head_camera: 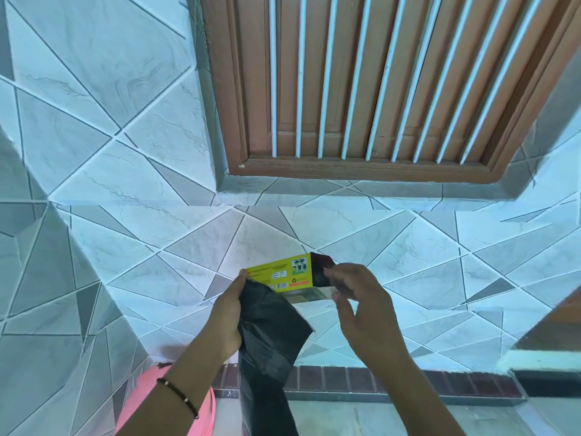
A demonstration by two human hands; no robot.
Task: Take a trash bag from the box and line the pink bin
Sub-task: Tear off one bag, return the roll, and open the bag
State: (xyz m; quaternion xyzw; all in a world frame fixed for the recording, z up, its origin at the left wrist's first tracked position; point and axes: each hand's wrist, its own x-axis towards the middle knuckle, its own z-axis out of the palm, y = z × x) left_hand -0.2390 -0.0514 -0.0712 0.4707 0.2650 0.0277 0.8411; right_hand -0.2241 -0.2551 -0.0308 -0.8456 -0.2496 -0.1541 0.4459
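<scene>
The left hand held the yellow box and a black bag that hung down, already out. The right hand pinched the box's end flap. The pink bin stood below the left arm, not yet lined.

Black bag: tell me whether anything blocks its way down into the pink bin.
Nothing visible does. The bag hangs from the left hand beside the bin; only the left forearm crosses over the bin's rim.
</scene>
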